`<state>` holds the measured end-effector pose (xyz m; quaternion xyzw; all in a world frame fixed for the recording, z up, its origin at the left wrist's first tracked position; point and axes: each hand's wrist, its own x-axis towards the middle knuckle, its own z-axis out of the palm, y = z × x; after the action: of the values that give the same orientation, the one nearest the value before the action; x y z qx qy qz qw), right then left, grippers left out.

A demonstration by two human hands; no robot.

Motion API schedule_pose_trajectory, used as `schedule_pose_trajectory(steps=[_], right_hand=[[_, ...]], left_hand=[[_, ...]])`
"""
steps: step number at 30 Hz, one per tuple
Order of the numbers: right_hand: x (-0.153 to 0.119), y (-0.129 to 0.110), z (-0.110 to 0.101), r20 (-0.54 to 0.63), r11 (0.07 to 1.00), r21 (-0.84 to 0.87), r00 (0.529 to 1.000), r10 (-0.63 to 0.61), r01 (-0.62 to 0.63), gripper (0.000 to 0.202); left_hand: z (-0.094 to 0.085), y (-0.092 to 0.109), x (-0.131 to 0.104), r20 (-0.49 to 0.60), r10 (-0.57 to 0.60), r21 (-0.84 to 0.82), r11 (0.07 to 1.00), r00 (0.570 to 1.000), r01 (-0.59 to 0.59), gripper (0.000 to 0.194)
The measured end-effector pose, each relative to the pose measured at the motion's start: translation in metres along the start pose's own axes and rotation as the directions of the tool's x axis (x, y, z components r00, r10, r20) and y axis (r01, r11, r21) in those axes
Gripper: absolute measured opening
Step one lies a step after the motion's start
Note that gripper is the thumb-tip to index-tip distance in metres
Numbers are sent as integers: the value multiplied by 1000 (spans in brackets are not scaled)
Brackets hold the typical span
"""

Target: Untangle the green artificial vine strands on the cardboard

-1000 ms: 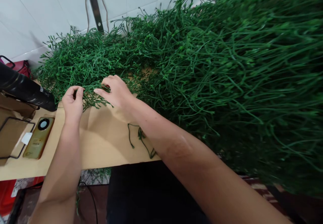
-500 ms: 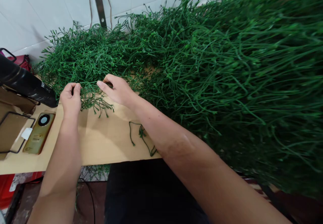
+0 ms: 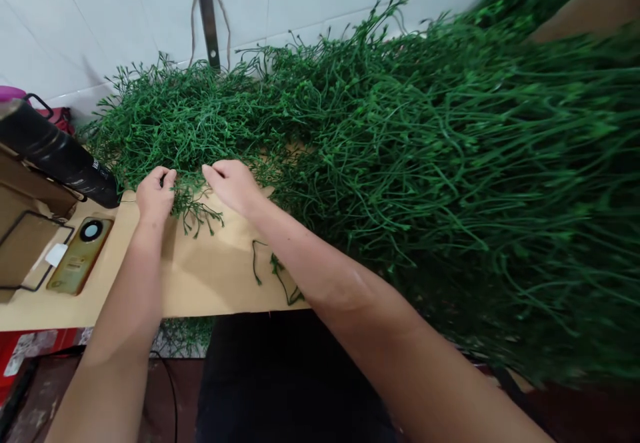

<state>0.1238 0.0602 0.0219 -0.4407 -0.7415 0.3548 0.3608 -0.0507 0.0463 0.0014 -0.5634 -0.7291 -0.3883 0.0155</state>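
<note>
Your left hand (image 3: 156,195) seems to pinch the sprig (image 3: 197,216) at the near edge of the green pile (image 3: 370,140), centre-left of the frame; your right hand (image 3: 235,186) is just beside it, fingers curled, though whether it grips a stem I cannot tell; a light pinch, with tangled tips teased apart singly, should spare the thin stems; at far left, the bottle (image 3: 57,154) is beside the box (image 3: 26,248), the contents of both hidden; the counter (image 3: 210,286) shows bare below the sprig.
</note>
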Motion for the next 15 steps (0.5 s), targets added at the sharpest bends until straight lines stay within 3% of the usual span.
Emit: schedule_pose_trajectory(steps=[6,10,13,15], right_hand=[[-33,-19,-8,6,983,-159,996,-94,94,38],[-64,-39,-40,-77,946,-162,952,-296,281,41],[-76,-46,-74,-160,894,-247,894,-418,374,43],[-75,-38,-102,-221,868,-368,876,-429,333,44]], left_hand=[[11,7,4,82,-118,104,989,990,109,20],[1,-21,15,-54,-299,16,954,953,300,25],[-12,-33,17,-149,-222,-262,949,964,178,25],[-18,-23,12,-165,-113,-361,931,980,47,22]])
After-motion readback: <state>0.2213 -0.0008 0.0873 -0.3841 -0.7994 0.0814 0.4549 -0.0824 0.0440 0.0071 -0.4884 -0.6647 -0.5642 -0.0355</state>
